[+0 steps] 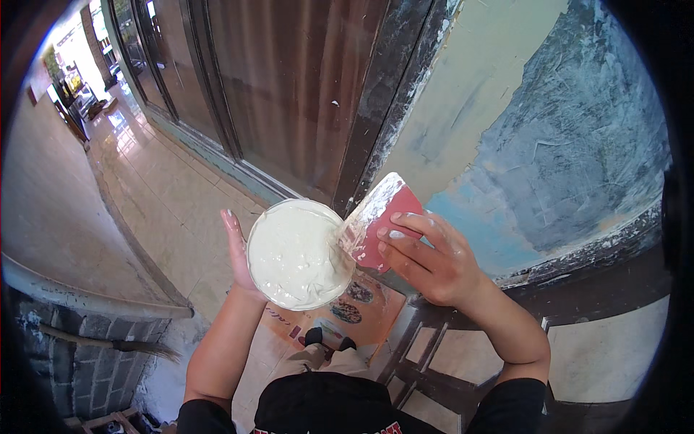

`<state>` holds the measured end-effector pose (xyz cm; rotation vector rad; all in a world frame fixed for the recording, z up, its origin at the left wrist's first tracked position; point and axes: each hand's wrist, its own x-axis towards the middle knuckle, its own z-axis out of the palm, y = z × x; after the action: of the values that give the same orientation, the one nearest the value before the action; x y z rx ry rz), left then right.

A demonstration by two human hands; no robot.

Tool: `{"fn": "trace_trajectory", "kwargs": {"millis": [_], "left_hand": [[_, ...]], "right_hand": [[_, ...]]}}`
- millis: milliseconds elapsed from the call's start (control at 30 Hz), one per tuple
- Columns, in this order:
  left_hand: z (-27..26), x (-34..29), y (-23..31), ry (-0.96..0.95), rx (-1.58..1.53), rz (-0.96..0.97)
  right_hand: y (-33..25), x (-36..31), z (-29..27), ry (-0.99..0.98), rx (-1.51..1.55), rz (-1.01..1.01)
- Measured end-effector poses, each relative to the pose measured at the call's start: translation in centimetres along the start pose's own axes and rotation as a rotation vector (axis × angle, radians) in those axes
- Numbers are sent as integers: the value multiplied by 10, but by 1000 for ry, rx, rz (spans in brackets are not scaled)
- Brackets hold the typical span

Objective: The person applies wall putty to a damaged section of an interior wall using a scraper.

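My left hand (244, 262) supports a round tub (295, 309) from its left side and below. One finger shows upright beside the rim; the others are hidden under the tub. Thick off-white putty (293, 253) fills it nearly to the top, with a scooped dent at the right. In my right hand (437, 264) is a red putty spreader (400, 206), gripped between the fingers and the hidden thumb. White putty smears the spreader's edge, which meets the tub's right rim. Flecks of putty stick to my right fingertips.
At the right stands a wall with beige paint (463, 94) and a rough grey-blue patch (578, 137). Dark-framed glass (289, 87) lies ahead. An orange printed sheet (387, 307) is underfoot. A broom (108, 342) sits by grey blockwork (94, 369) at the lower left.
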<state>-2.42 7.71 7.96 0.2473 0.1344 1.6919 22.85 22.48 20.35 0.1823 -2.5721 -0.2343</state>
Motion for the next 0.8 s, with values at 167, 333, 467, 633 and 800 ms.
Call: {"fn": "trace_trajectory", "kwargs": {"millis": [167,333,467,633,800], "left_hand": [[-2,-2,-2,104,41,-27],[-4,-5,-6,60,30,-52],[3,-4,-12,77,91,-71],[0,-3,-16,69,13,-95],[6,-2,-23,69,37,-80]], "right_hand": [[-6,-4,2,49,81,89],[-11,-9,5,97,100,114],[-13,-19,8,101,67,133],[-14,-25,10,205,13,139],[-15,-30,10,227,-49,163]]}}
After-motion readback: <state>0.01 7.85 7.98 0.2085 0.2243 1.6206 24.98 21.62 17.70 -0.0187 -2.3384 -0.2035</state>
